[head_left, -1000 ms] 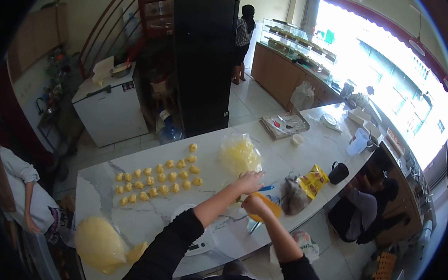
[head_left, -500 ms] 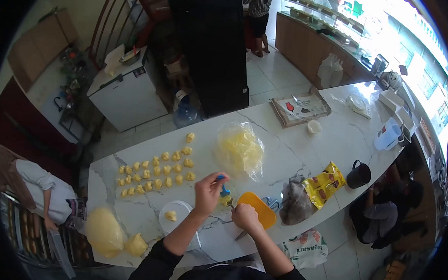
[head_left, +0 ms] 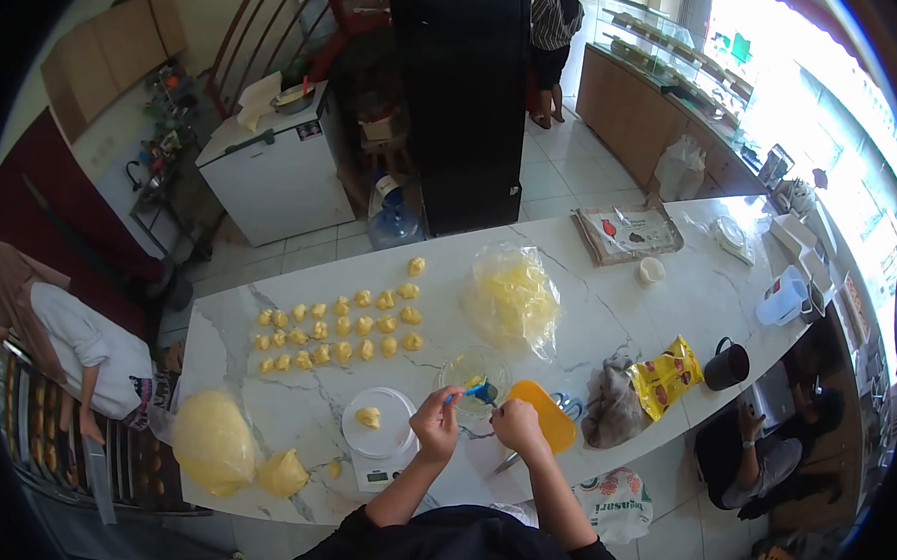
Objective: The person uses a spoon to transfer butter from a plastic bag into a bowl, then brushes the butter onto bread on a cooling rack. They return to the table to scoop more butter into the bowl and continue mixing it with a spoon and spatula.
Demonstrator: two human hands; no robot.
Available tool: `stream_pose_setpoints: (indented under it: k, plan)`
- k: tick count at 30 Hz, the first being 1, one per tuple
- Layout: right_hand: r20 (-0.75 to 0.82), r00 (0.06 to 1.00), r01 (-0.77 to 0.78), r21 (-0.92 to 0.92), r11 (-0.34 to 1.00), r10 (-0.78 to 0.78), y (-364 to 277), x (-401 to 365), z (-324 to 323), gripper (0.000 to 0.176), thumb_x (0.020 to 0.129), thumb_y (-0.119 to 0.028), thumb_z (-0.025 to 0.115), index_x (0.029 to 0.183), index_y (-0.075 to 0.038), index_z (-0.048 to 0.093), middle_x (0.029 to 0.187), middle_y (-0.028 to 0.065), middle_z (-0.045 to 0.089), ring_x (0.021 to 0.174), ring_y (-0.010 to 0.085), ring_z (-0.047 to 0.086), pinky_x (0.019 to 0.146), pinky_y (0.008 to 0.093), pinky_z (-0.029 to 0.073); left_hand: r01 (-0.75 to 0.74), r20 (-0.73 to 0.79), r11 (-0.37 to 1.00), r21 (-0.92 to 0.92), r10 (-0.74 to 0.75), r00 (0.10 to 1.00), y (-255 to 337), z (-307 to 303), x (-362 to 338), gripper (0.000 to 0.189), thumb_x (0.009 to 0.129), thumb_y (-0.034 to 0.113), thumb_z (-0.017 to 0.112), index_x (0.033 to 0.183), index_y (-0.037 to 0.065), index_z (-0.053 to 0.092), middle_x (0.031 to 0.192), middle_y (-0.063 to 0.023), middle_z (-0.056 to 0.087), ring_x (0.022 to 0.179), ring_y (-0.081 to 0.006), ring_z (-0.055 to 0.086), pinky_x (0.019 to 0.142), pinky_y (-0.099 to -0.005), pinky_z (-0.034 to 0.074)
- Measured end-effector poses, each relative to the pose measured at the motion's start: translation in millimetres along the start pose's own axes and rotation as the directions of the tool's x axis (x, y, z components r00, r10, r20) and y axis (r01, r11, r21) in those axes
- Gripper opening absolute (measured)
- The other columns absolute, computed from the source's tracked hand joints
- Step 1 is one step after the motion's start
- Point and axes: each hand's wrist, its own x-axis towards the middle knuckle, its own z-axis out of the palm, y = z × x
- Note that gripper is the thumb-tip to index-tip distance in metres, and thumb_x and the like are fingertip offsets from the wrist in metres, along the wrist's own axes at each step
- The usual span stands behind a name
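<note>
My left hand (head_left: 435,422) is closed around the thin end of a small blue utensil (head_left: 484,391), whose exact kind I cannot make out. The blue end is over a clear bowl (head_left: 502,367) with pale yellow stuff in it. Close by, my right hand (head_left: 520,423) is closed on a slim metal utensil (head_left: 508,462), mostly hidden by the fingers. Behind that hand lies an orange-yellow plastic piece (head_left: 560,426), beside blue-grey scissor-like handles (head_left: 567,404). Left of my hands, a dough piece (head_left: 367,417) rests on a white kitchen scale (head_left: 379,447).
Rows of dough pieces (head_left: 343,325) cover the table's left part. A dough mass (head_left: 213,445) under plastic sits front left, a plastic bag (head_left: 516,303) behind the bowl. Right are a grey cloth (head_left: 613,402), yellow packet (head_left: 665,378) and dark mug (head_left: 727,364). Other people are around.
The blue utensil has turned from upright to nearly level, pointing right. My left hand has dropped, uncovering the scale. The head view has shifted, so the table sits farther right.
</note>
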Motion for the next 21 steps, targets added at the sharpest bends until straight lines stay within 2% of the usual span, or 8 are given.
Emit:
stream_pose_setpoints:
  k: [7, 9, 10, 12, 16, 18, 19, 21]
  plan:
    - [-0.086, 0.996, 0.015, -0.211, 0.977, -0.034, -20.2, -21.9, -38.4, 0.019, 0.072, -0.018, 0.048, 0.071, -0.001, 0.057, 0.068, 0.0185, 0.056, 0.067, 0.0329, 0.054, 0.059, 0.0385, 0.043, -0.12, 0.138, 0.988, -0.096, 0.133, 0.981, -10.8, -10.2, -6.0, 0.012, 0.069, -0.004, 0.053, 0.079, 0.001, 0.055, 0.074, -0.0094, 0.058, 0.068, -0.0183, 0.058, 0.062, -0.0245, 0.046]
    - [-0.17, 0.965, 0.146, -0.291, 0.946, -0.201, -21.8, -20.7, -36.5, 0.019, 0.072, -0.018, 0.046, 0.07, -0.004, 0.057, 0.064, 0.0162, 0.055, 0.062, 0.0324, 0.053, 0.058, 0.0395, 0.042, -0.29, 0.361, 0.943, -0.164, 0.33, 0.872, -14.4, -19.5, -4.0, 0.016, 0.065, -0.005, 0.054, 0.079, 0.002, 0.056, 0.077, -0.0091, 0.058, 0.073, -0.0205, 0.058, 0.068, -0.0276, 0.047]
    - [-0.173, 0.964, 0.146, -0.292, 0.945, -0.202, -20.0, -19.0, -34.4, 0.019, 0.072, -0.018, 0.046, 0.07, -0.004, 0.057, 0.064, 0.0162, 0.055, 0.062, 0.0324, 0.053, 0.058, 0.0395, 0.042, -0.293, 0.36, 0.942, -0.166, 0.334, 0.871, -14.5, -23.2, -2.8, 0.016, 0.065, -0.005, 0.054, 0.079, 0.002, 0.056, 0.077, -0.0091, 0.058, 0.073, -0.0205, 0.058, 0.068, -0.0276, 0.047]
    - [-0.034, 0.957, 0.259, -0.351, 0.9, -0.289, -11.6, -14.0, -29.2, 0.016, 0.072, -0.017, 0.045, 0.072, -0.006, 0.057, 0.062, 0.0149, 0.054, 0.06, 0.0314, 0.053, 0.055, 0.0384, 0.042, -0.367, 0.499, 0.897, -0.245, 0.441, 0.746, -12.3, -31.0, -1.0, 0.019, 0.063, -0.007, 0.053, 0.08, 0.003, 0.056, 0.081, -0.0079, 0.058, 0.079, -0.0217, 0.056, 0.073, -0.0295, 0.045]
    - [-0.118, 0.95, 0.216, -0.422, 0.881, -0.289, -0.3, -12.7, -33.1, 0.014, 0.072, -0.015, 0.045, 0.071, -0.008, 0.057, 0.063, 0.0143, 0.055, 0.06, 0.031, 0.053, 0.054, 0.0382, 0.041, -0.297, 0.59, 0.913, -0.281, 0.408, 0.697, -9.3, -38.3, 1.4, 0.021, 0.061, -0.01, 0.051, 0.077, 0.002, 0.056, 0.081, -0.0077, 0.058, 0.081, -0.0216, 0.056, 0.074, -0.0318, 0.045]
    - [-0.213, 0.93, 0.227, -0.307, 0.924, -0.299, -5.8, -23.7, -46.8, 0.013, 0.073, -0.013, 0.044, 0.071, -0.008, 0.056, 0.06, 0.0128, 0.055, 0.057, 0.0288, 0.055, 0.051, 0.0363, 0.042, -0.045, 0.75, 0.985, -0.167, 0.156, 0.643, -5.5, -45.5, 3.5, 0.021, 0.063, -0.006, 0.053, 0.08, 0.005, 0.057, 0.091, -0.0069, 0.055, 0.091, -0.0211, 0.051, 0.082, -0.0334, 0.04]
    - [-0.218, 0.929, 0.224, -0.309, 0.924, -0.298, -0.1, -18.5, -51.5, 0.013, 0.073, -0.013, 0.044, 0.071, -0.008, 0.056, 0.06, 0.0128, 0.055, 0.057, 0.0288, 0.055, 0.051, 0.0363, 0.042, -0.047, 0.749, 0.984, -0.172, 0.161, 0.642, -5.5, -48.1, 4.3, 0.021, 0.063, -0.006, 0.053, 0.08, 0.005, 0.057, 0.091, -0.0069, 0.055, 0.091, -0.0211, 0.051, 0.082, -0.0334, 0.04]
    - [-0.241, 0.952, 0.201, 0.033, 0.979, -0.188, 19.7, -0.7, -65.0, 0.011, 0.074, -0.012, 0.045, 0.072, -0.005, 0.054, 0.056, 0.0089, 0.052, 0.05, 0.0217, 0.052, 0.048, 0.031, 0.04, -0.076, 0.905, 0.996, -0.047, 0.074, 0.418, -6.5, -53.2, 5.1, 0.024, 0.065, -0.001, 0.053, 0.086, 0.008, 0.056, 0.099, -0.006, 0.052, 0.099, -0.0207, 0.046, 0.088, -0.0348, 0.033]
